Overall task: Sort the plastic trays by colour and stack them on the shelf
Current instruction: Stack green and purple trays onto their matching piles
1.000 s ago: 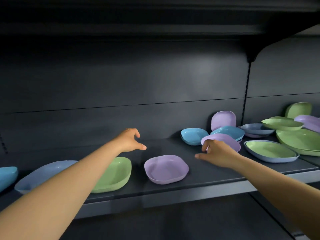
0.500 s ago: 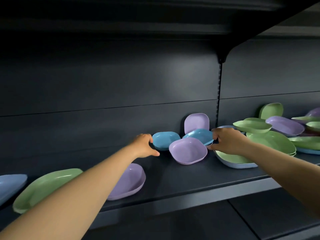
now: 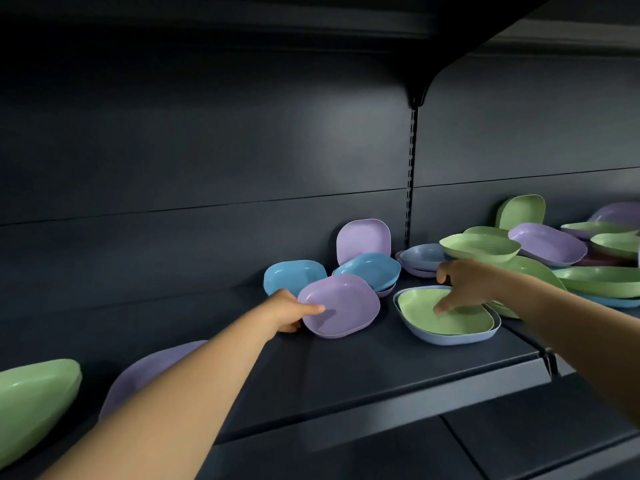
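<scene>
Left hand (image 3: pixel 289 311) pinching the near rim of a lilac rounded-square plastic tray (image 3: pixel 341 304), thumb on top, other fingers under the rim; tray tilted, propped against a blue plastic tray (image 3: pixel 294 277) on the dark metal shelf (image 3: pixel 381 368). Right hand (image 3: pixel 467 284) spread, one fingertip down inside a green plastic tray (image 3: pixel 446 315) nested in a pale blue tray (image 3: pixel 450 337) — not gripping. Likely trouble: pulling the lilac tray could shift the blue trays leaning behind it, a thin edge pinch could slip, and pressing the green tray off-centre could tip the pair toward the shelf lip.
</scene>
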### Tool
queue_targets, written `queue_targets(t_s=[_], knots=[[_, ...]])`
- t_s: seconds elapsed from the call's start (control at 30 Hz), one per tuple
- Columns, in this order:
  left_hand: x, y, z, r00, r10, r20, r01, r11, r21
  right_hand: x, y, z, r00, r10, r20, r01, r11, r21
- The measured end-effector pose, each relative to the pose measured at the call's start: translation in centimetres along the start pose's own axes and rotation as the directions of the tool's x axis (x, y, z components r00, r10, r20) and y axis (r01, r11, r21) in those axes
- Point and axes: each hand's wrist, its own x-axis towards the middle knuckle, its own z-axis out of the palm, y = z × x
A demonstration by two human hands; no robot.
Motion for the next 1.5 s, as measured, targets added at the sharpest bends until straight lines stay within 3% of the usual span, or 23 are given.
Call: queue_targets(t_s=[0.17, 0.33, 0.63, 0.97, 1.17, 1.37, 1.5], knots=[[1.1, -0.3, 1.7, 0.992, -0.097, -0.075, 0.092, 0.994, -0.066, 1.9, 1.2, 0.9, 0.984, 0.069, 0.166, -0.075, 0.997, 0.031], [1.9, -0.5, 1.8, 0.991, -0.094, -0.098, 0.091, 0.995, -0.029, 3.4, 2.1, 1.6, 0.998, 0.026, -0.062, -0.026, 1.000, 0.004], [2.5, -1.2, 1.7, 0.993, -0.061, -0.104, 0.057, 0.997, -0.043, 4.7, 1.8, 1.0, 0.993, 0.026, 0.114, -0.015, 0.996, -0.092], [2.6, -1.9, 1.5, 0.994, -0.041, -0.100, 0.014, 0.967, -0.256, 5.1, 0.9, 1.1, 0.994, 0.067, 0.091, -0.072, 0.996, 0.050], [2.5, -2.0, 2.3, 0.987, -0.022, -0.157, -0.006, 0.984, -0.181, 5.0, 1.4, 1.7, 0.999, 0.031, 0.009, -0.032, 0.994, 0.107], [2.4, -2.3, 2.1, 0.986, -0.008, -0.169, -0.024, 0.982, -0.187, 4.3, 1.5, 3.0, 0.980, 0.082, 0.184, -0.133, 0.948, 0.288], [2.4, -2.4, 1.8, 0.987, 0.001, -0.159, -0.041, 0.969, -0.244, 4.4, 1.0, 3.9, 0.957, 0.099, 0.271, -0.230, 0.829, 0.510]])
